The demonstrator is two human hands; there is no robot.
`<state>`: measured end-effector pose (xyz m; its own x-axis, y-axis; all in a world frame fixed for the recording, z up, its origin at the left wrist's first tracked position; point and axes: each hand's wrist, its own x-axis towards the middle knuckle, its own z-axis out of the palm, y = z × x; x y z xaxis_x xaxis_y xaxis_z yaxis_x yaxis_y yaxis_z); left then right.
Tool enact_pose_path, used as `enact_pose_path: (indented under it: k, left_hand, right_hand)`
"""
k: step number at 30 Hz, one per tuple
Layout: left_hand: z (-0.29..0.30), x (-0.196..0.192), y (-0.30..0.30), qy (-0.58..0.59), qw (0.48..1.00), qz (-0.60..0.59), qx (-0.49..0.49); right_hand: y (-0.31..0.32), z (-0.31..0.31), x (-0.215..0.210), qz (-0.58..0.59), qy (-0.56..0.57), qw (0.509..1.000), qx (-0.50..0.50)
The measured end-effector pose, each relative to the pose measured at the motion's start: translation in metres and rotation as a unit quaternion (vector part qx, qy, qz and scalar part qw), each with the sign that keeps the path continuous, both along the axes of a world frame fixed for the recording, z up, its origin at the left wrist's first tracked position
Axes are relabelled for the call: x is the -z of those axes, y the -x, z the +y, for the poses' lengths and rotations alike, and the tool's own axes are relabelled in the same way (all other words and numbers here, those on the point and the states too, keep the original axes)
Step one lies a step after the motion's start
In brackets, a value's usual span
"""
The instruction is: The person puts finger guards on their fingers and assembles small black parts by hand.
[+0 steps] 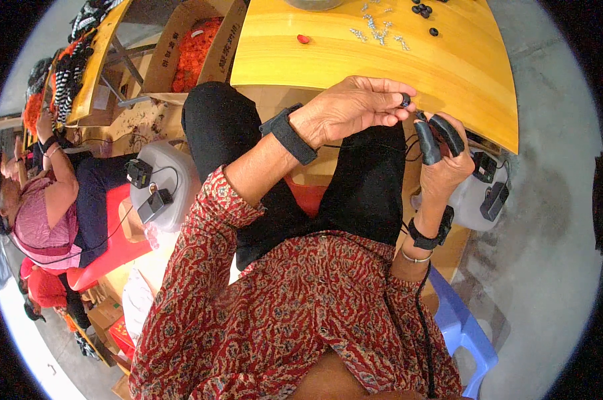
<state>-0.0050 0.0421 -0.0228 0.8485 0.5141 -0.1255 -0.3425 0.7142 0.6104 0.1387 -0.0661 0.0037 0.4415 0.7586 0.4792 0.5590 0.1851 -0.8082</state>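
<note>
Over the near edge of the yellow table point(281, 63), my left hand point(358, 107) pinches a small round black piece point(405, 100) between thumb and fingertips. My right hand point(446, 157) is close beside it on the right, its fingers curled in toward the black piece. Black covers point(446, 133) wrap two of its digits. A small dark bit shows at its fingertips, too small to name. Further back on the tabletop lie scattered small silvery pieces point(379, 32) and several black round pieces point(421, 11). One black piece point(433, 31) sits apart from these.
A small red piece point(303, 39) lies on the table, and a grey bowl point(315, 3) stands at its far edge. Left of the table is a cardboard box point(160, 63) holding orange material point(196, 57). Another person point(41, 207) sits at far left. A blue chair point(465, 327) is at right.
</note>
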Motion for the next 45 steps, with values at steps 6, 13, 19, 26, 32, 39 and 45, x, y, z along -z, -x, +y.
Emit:
enact_pose_path:
  k: [6,13,19,26,32,39,45]
  left_hand:
    - [-0.003,0.001,-0.002,0.018,1.0,0.0,-0.023]
    - [-0.005,0.001,-0.004,0.028,0.999,-0.023,-0.019]
    - [-0.006,0.0,-0.005,0.036,0.999,-0.016,-0.025]
    - [-0.006,0.001,-0.006,0.036,0.999,-0.017,-0.019]
    - [-0.007,0.003,-0.006,0.028,0.999,-0.033,-0.013]
    - [-0.007,0.002,-0.006,0.031,0.999,-0.039,-0.007]
    - [-0.008,0.001,-0.006,0.042,0.998,-0.044,-0.006]
  right_hand:
    - [0.005,0.004,-0.006,-0.035,0.011,0.999,-0.007]
    - [0.005,0.004,0.0,-0.017,-0.012,1.0,-0.017]
    - [0.005,0.004,0.001,-0.003,-0.023,1.0,-0.018]
    - [0.004,0.003,0.004,0.012,-0.03,0.999,-0.017]
    - [0.003,0.002,0.004,0.011,-0.031,0.999,-0.012]
    - [0.001,-0.002,0.001,0.013,-0.027,1.0,0.004]
    - [-0.001,0.0,0.005,-0.004,-0.019,1.0,0.005]
